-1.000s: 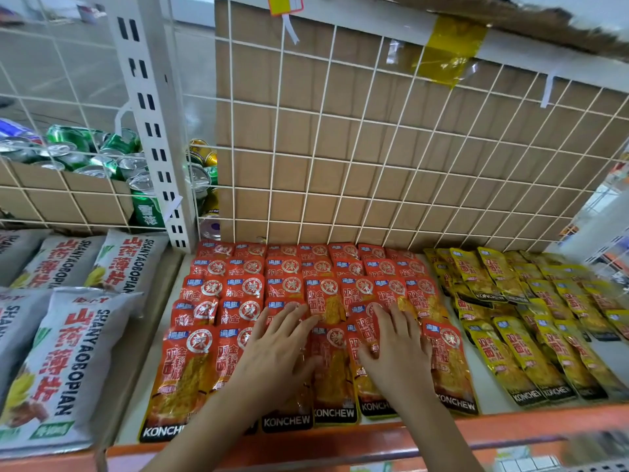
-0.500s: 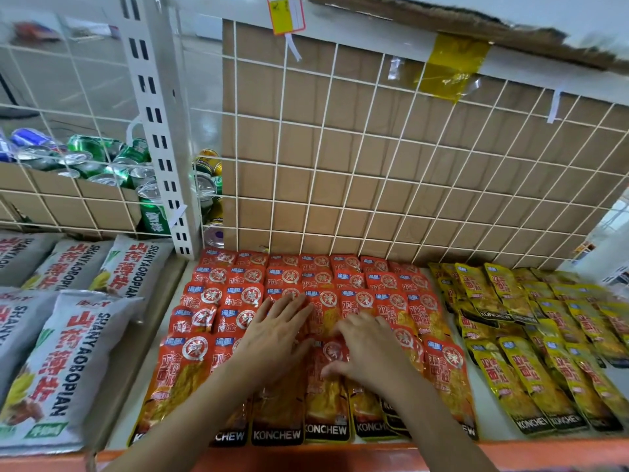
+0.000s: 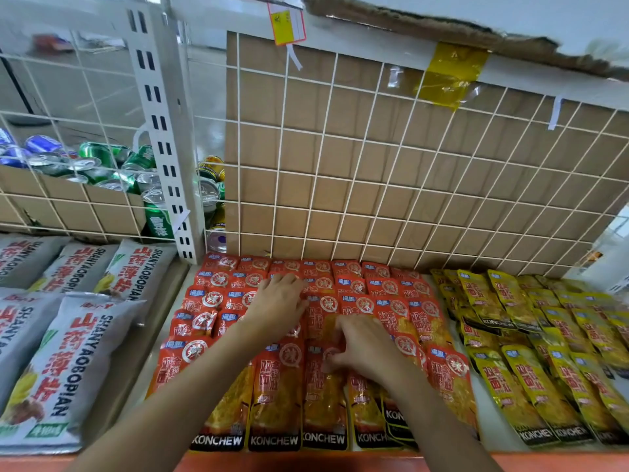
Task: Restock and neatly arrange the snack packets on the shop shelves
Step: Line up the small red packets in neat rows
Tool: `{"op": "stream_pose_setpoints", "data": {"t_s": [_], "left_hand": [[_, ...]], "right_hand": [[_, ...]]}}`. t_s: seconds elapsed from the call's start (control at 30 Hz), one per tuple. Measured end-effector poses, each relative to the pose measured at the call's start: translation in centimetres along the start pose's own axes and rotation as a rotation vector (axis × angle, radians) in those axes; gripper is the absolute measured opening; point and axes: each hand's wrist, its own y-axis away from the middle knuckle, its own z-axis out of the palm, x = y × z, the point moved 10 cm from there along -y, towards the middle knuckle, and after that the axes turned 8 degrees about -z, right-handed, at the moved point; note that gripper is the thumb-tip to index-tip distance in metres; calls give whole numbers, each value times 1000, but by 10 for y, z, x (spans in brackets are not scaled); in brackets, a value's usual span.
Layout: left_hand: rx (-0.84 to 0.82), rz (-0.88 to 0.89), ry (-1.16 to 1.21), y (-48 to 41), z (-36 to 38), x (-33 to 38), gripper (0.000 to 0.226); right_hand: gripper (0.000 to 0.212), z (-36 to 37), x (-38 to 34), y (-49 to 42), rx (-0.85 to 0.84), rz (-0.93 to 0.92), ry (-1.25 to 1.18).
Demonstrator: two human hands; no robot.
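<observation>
1. The left hand [image 3: 277,301] is reaching farther up the frame than a second ago, lying flat with straight fingers on the middle rows of red packets [image 3: 381,301] and gripping nothing.
2. The right hand [image 3: 364,349], flat a second ago, is now curling its fingers onto one packet's top edge at centre frame, seemingly pinching it.
3. Smoothing is probably giving way to straightening single packets, and the red block is already looking fairly tidy.
4. Yellow packets [image 3: 510,352] are lying just beside it at right, grey bags [image 3: 68,352] at left, and cans [image 3: 102,161] at upper left.
5. The wire grid [image 3: 374,165] is standing directly behind the back row, limiting pushes.
</observation>
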Motion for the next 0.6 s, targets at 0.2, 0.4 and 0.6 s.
{"op": "stream_pose_setpoints", "data": {"t_s": [0.2, 0.4, 0.6], "left_hand": [[-133, -41, 65, -39, 11, -8, 24], [-195, -53, 86, -49, 15, -8, 19], [-208, -83, 168, -48, 14, -8, 19]], "right_hand": [[40, -4, 0, -1, 32, -18, -144], [20, -2, 5, -5, 38, -31, -227], [14, -2, 14, -12, 92, -6, -349]]}}
